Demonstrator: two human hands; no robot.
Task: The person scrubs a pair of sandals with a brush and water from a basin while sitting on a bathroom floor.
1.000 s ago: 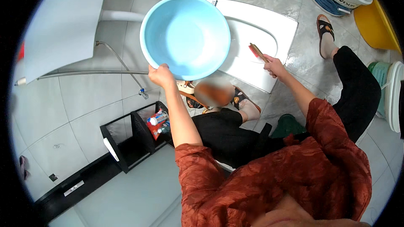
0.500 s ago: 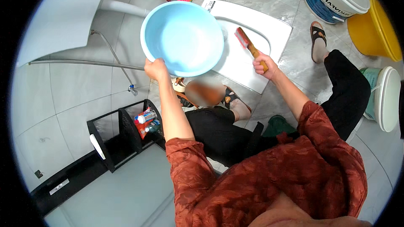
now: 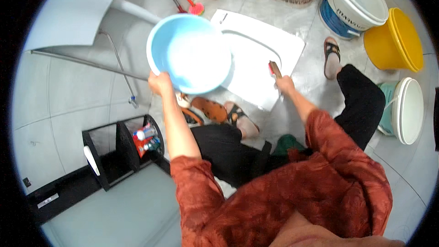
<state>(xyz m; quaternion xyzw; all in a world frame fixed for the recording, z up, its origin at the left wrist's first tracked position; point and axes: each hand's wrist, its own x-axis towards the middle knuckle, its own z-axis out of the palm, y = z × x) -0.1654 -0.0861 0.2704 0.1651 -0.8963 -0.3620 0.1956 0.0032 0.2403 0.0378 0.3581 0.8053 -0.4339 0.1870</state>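
Note:
A round light-blue plastic basin [image 3: 160, 45] hangs at the left over a white rectangular panel, its open side up. My left hand [image 3: 160, 83] grips its near-left rim. In my right hand [image 3: 285, 84] is a scrubbing brush [image 3: 275, 69] with a brown handle and reddish bristles, held by the handle. The brush is over the near-right part of the white panel [image 3: 249, 82], which lies on the floor and bears a curved grey line. Whether the bristles touch it I cannot tell.
Lidded buckets stand at the right, among them a yellow one [image 3: 404, 41] and a white-and-blue one [image 3: 338, 16]. A red-handled cleaning tool [image 3: 196, 8] leans at the back. Loose shoes [image 3: 209, 109] lie by my feet. A black shelf [image 3: 125, 144] holds bottles at the left.
My right hand has brought the brush nearer to me and rightward over the panel. The basin stays in my left hand, nearly still. The whole view has shifted slightly.

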